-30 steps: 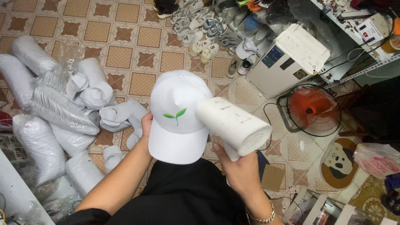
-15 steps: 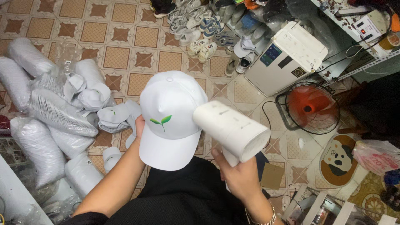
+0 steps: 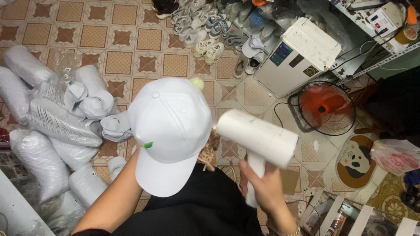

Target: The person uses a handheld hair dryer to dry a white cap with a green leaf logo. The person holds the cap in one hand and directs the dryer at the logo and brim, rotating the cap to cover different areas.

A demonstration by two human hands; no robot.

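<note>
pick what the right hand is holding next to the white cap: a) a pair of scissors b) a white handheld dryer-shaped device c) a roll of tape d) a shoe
b: the right hand grips the handle of a white handheld device with a wide barrel, its front end pointed at the white cap, which sits over the left hand.

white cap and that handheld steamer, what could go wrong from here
1. The nozzle of the white handheld steamer sits right beside the white cap; heat or damp might mark the fabric or the green emblem.
2. The left hand is hidden under the cap, so it may catch heat through the cloth.
3. The right hand grips only the lower handle; the heavy head could tip.
</note>
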